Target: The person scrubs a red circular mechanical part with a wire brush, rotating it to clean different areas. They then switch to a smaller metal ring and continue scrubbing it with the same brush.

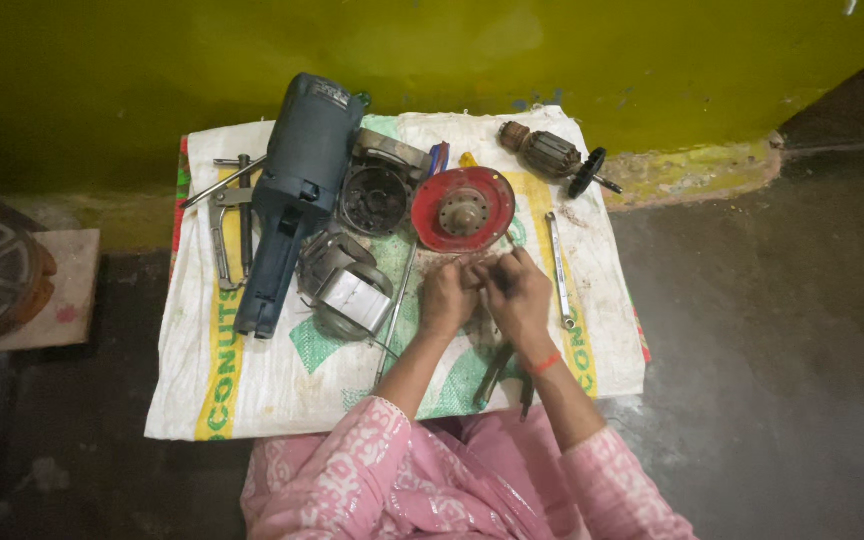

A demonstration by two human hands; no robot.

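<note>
Hands pinched together just under the red disc

My left hand [447, 297] and right hand [517, 292] are touching, fingers curled on some tiny part I can't make out, over the white sack [252, 390], right below the red guard disc [463, 208]. Blue grinder body [292, 190] lies left.

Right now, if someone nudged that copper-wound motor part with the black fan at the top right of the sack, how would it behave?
The motor armature is a cylinder lying on its side, so it would probably roll, though its black fan may make it curve. Its metal windings suggest it is heavy for its size. It lies near the edge of the woven sack, so it could roll off.
</note>
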